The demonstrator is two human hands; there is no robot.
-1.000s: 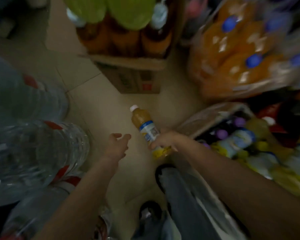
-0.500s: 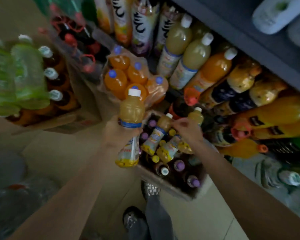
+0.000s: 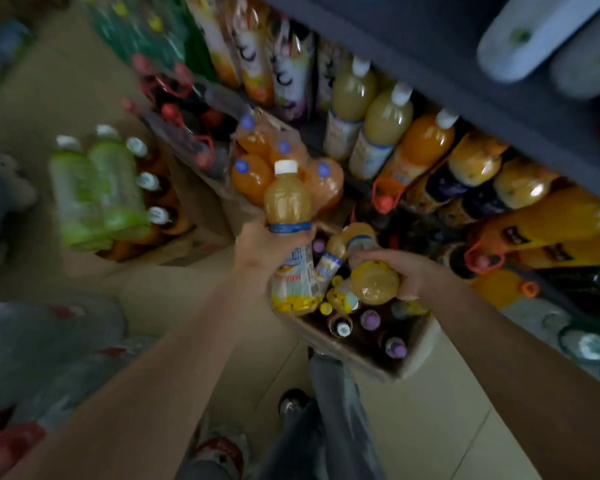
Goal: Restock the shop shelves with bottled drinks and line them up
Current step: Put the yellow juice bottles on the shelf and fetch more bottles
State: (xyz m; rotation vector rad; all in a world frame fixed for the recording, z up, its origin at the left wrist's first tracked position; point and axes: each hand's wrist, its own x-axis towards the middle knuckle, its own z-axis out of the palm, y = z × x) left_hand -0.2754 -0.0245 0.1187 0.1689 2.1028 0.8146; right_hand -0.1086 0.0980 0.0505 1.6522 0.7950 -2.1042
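Observation:
My left hand grips an upright yellow juice bottle with a white cap, held above the left edge of a cardboard box. My right hand holds a second juice bottle tilted with its base toward me, lifted just over the box. Inside the box stand several small bottles with purple, white and yellow caps. The dark shelf runs across the upper right, with large juice bottles lined up beneath it.
A shrink-wrapped pack of orange drinks with blue caps sits behind the box. A carton of green and brown bottles stands at left. Large water bottles lie at lower left. My legs and shoes are at the bottom.
The juice bottle passed from my right hand to my left, which now holds it upright. My right hand reached into the box and has lifted out a second bottle. The view swung toward the shelf.

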